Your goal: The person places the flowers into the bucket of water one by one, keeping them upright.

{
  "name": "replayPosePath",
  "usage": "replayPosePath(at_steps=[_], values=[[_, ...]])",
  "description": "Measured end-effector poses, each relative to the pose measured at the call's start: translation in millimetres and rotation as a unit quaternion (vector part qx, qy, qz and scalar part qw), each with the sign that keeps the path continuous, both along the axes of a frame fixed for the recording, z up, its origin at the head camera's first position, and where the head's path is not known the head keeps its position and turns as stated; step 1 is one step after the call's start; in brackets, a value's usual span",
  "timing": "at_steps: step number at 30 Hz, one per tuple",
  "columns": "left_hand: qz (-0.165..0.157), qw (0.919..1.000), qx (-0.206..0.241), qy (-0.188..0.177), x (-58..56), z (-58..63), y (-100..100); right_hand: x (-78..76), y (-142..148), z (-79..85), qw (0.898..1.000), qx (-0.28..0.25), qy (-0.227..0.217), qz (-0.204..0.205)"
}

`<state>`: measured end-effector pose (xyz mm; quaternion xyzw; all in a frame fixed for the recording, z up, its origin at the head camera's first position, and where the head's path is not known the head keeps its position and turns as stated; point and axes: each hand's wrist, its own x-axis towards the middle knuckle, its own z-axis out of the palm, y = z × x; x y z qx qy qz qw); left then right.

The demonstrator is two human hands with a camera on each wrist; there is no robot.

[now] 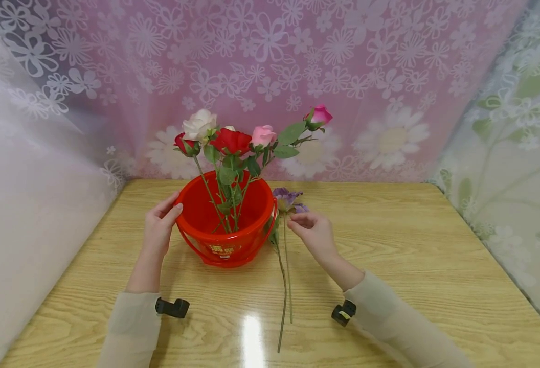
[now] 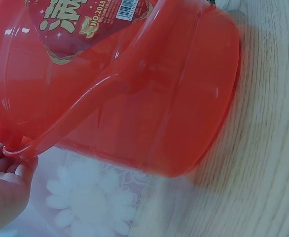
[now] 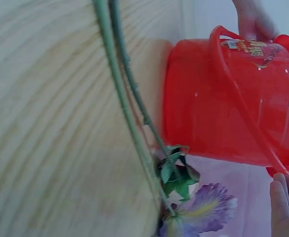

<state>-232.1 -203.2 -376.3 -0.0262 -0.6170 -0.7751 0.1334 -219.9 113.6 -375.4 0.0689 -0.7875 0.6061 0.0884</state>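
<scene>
My left hand (image 1: 159, 225) grips the rim of a red plastic bucket (image 1: 251, 244) on its left side, the thumb over the edge by the handle's end. Several artificial roses stand in the bucket, among them a white rose (image 1: 199, 125), a red rose (image 1: 232, 141) and a pink rose (image 1: 264, 136). To the bucket's right, my right hand (image 1: 315, 235) hovers with bent fingers and nothing held, close by a purple flower (image 1: 286, 198). That flower lies on the table beside another stemmed flower, whose pale head (image 1: 273, 223) is partly hidden by the bucket.
The wooden table (image 1: 389, 245) ends at a pink floral curtain (image 1: 270, 61) behind the bucket. Pale patterned curtains hang at the left and right. The two long stems (image 1: 283, 296) reach toward the table's front.
</scene>
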Motion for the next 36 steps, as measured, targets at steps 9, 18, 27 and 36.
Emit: replayPosePath(at_steps=[9,18,27,36], values=[[0.008,0.9999,-0.007,0.001,1.8,2.6,1.3,-0.7,7.0,-11.6,0.998,-0.022,-0.060,0.029],[0.004,1.0000,-0.002,0.004,0.9,1.5,0.4,-3.4,12.9,-21.9,0.985,-0.050,-0.153,0.056],[0.002,1.0000,-0.003,0.006,2.6,3.1,0.9,-10.0,19.5,-37.1,0.969,-0.061,-0.223,0.090],[-0.003,0.9999,0.000,0.010,3.2,2.9,1.3,-13.3,21.9,-53.4,0.962,-0.044,-0.247,0.109]])
